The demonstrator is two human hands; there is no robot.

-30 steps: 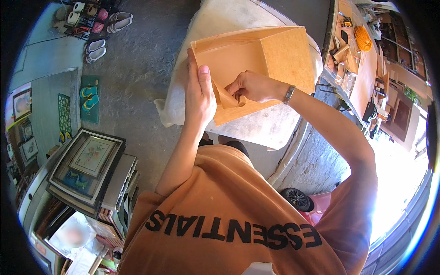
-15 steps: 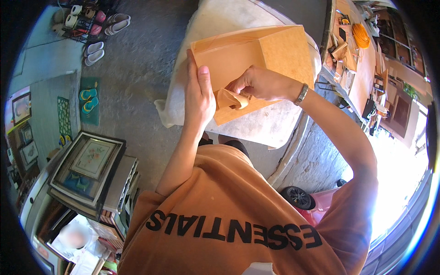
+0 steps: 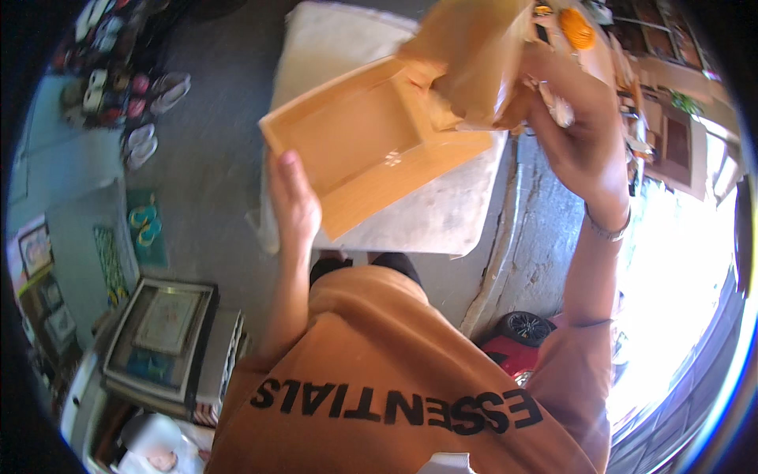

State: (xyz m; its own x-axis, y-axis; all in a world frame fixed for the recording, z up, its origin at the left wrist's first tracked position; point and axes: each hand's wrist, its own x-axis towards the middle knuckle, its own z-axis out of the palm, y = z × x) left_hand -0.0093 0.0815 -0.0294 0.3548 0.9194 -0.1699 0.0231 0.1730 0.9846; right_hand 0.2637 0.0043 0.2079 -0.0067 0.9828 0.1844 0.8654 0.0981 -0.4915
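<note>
A shallow light-wood box (image 3: 403,174) is tilted above a table with a whitish cover (image 3: 442,217). My left hand (image 3: 296,201) grips its left end, the thumb on the near side and the other fingers mostly hidden behind. In my right hand (image 3: 580,134), raised at the right, is a sheet of brown paper or film (image 3: 482,51), pinched by one edge. The sheet is pulled up and bent over the box's right end, still against the wood there. It covers that end in part. Motion blurs the sheet and the right fingers.
Framed pictures (image 3: 162,340) are stacked at the lower left. Shoes (image 3: 142,146) and flip-flops (image 3: 146,225) lie on the floor at the left. A workbench with an orange coil (image 3: 577,29) stands at the far right. Near my right side is a red toy car (image 3: 505,355).
My right hand has pulled the brown sheet up and to the right, away from the box's middle. The box has tilted and shifted left with my left hand.
</note>
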